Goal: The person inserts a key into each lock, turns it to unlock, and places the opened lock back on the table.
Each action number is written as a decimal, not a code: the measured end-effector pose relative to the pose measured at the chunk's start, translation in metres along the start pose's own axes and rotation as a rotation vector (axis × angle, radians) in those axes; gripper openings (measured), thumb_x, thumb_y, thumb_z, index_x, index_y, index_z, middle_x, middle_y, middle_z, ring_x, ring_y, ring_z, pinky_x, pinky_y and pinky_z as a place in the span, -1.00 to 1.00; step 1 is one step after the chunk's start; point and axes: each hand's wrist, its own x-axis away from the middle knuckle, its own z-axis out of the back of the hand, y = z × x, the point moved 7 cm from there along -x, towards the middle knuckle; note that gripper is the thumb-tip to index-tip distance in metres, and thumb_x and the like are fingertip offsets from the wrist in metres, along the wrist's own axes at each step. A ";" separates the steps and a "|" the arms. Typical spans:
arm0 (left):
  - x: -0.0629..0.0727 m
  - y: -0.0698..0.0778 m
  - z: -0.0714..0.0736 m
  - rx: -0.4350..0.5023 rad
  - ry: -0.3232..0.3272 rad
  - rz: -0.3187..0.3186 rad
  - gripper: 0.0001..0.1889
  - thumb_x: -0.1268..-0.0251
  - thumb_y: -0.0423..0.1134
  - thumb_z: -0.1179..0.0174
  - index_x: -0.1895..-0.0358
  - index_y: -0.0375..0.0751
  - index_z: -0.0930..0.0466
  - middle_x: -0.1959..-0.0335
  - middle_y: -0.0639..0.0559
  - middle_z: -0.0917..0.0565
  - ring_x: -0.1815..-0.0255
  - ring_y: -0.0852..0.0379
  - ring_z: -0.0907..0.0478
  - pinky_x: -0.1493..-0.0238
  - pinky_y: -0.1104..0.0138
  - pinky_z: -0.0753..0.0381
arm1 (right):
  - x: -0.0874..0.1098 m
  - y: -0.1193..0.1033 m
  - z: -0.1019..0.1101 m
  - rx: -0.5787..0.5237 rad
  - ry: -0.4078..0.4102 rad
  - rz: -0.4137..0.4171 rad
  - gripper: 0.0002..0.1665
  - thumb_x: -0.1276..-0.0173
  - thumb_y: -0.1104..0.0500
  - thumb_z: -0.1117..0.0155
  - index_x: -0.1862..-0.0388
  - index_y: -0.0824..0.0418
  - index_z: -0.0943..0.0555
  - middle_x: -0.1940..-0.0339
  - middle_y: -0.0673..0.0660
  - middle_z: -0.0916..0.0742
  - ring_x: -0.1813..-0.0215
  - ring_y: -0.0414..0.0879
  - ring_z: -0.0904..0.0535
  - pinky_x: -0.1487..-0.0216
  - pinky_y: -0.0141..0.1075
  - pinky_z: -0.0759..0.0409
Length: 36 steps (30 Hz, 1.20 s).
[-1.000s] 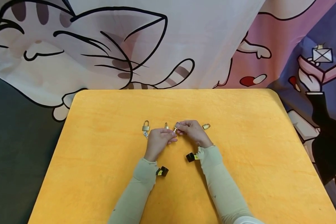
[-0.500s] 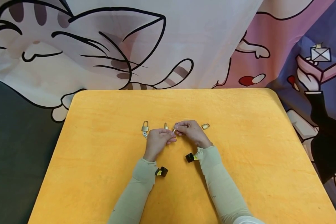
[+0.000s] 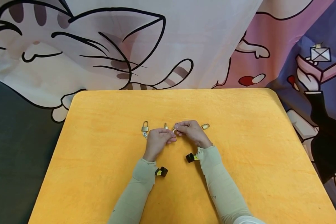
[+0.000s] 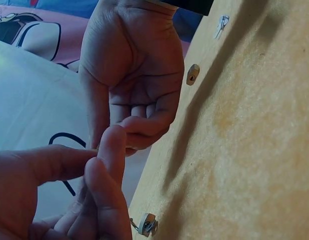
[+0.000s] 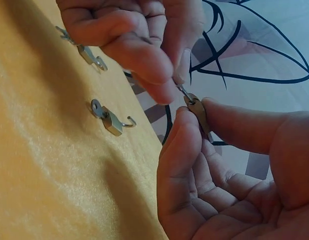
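Over the table, my left hand [image 3: 159,140] and right hand [image 3: 191,132] meet fingertip to fingertip. My right thumb and forefinger pinch a small brass-coloured key [image 5: 198,114] with a hole near its top. A thin wire key ring [image 5: 182,91] passes by that hole, and my left thumb and forefinger pinch its other end; fingers hide much of both. Just behind my hands stands a brass padlock [image 3: 165,125], its key [image 5: 96,108] in it and its shackle raised. Left of it is another padlock [image 3: 145,127] with keys [image 3: 145,134]. A third padlock [image 3: 205,126] lies right of my right hand.
The yellow table [image 3: 100,168] spreads around both forearms. Loose keys [image 4: 222,27] lie on it beyond the third padlock in the left wrist view. A printed cloth [image 3: 207,40] hangs along the back edge. Small black cameras [image 3: 189,157] sit at both wrists.
The whole head view has shifted very slightly. Both hands keep the same pinch at the same place, and the padlocks have not moved on the table.
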 end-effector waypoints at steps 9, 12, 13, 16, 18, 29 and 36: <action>0.001 0.001 0.004 -0.017 0.040 0.000 -0.93 -0.25 -0.41 -0.28 0.30 -0.33 -0.73 0.41 -0.12 -0.79 0.40 0.00 -0.78 0.31 0.18 -0.69 | -0.001 0.001 -0.001 -0.039 0.013 0.004 -0.68 -0.46 0.24 -0.30 0.05 0.54 -0.67 0.31 0.16 -0.77 0.29 -0.12 -0.68 0.20 -0.36 -0.67; 0.002 0.002 0.005 -0.018 0.054 -0.017 -0.94 -0.23 -0.40 -0.34 0.31 -0.35 -0.74 0.40 -0.16 -0.78 0.36 -0.08 -0.77 0.23 0.16 -0.70 | -0.001 0.001 -0.002 -0.039 0.010 0.001 -0.68 -0.45 0.23 -0.31 0.06 0.53 -0.67 0.29 0.21 -0.77 0.30 -0.11 -0.68 0.21 -0.36 -0.67; 0.002 0.003 0.005 -0.025 0.057 -0.026 -0.93 -0.23 -0.39 -0.37 0.32 -0.36 -0.75 0.41 -0.17 -0.78 0.35 -0.11 -0.77 0.22 0.16 -0.70 | -0.001 0.002 -0.002 -0.035 0.010 -0.001 -0.68 -0.45 0.23 -0.31 0.06 0.53 -0.67 0.29 0.22 -0.77 0.30 -0.11 -0.67 0.21 -0.35 -0.67; 0.002 0.003 0.006 -0.066 0.075 -0.051 -0.91 -0.19 -0.37 -0.43 0.33 -0.35 -0.77 0.43 -0.17 -0.78 0.32 -0.17 -0.76 0.22 0.17 -0.70 | -0.001 0.002 -0.002 -0.021 0.011 -0.005 -0.67 -0.44 0.21 -0.32 0.06 0.52 -0.67 0.30 0.23 -0.76 0.31 -0.11 -0.66 0.20 -0.33 -0.67; 0.002 0.004 0.007 -0.105 0.089 -0.063 -0.91 -0.17 -0.34 -0.46 0.35 -0.31 -0.79 0.46 -0.11 -0.78 0.33 -0.15 -0.76 0.26 0.20 -0.69 | -0.002 0.003 -0.001 -0.016 0.014 -0.009 -0.66 -0.44 0.20 -0.33 0.06 0.52 -0.67 0.32 0.21 -0.76 0.32 -0.11 -0.66 0.20 -0.32 -0.68; 0.002 0.006 0.012 -0.221 0.168 -0.070 -0.91 -0.12 -0.20 -0.52 0.39 -0.12 -0.83 0.55 0.12 -0.76 0.43 0.10 -0.76 0.37 0.33 -0.62 | -0.001 0.003 -0.001 -0.038 0.005 -0.016 -0.66 -0.44 0.22 -0.33 0.06 0.54 -0.66 0.38 0.12 -0.76 0.33 -0.14 -0.66 0.19 -0.31 -0.68; 0.001 0.006 0.011 -0.158 0.169 -0.081 -0.93 -0.15 -0.27 -0.49 0.37 -0.18 -0.82 0.51 0.06 -0.77 0.42 0.11 -0.76 0.33 0.32 -0.69 | -0.001 0.003 -0.002 -0.046 0.001 -0.017 -0.65 -0.44 0.22 -0.33 0.05 0.55 -0.65 0.36 0.13 -0.76 0.33 -0.13 -0.67 0.19 -0.33 -0.68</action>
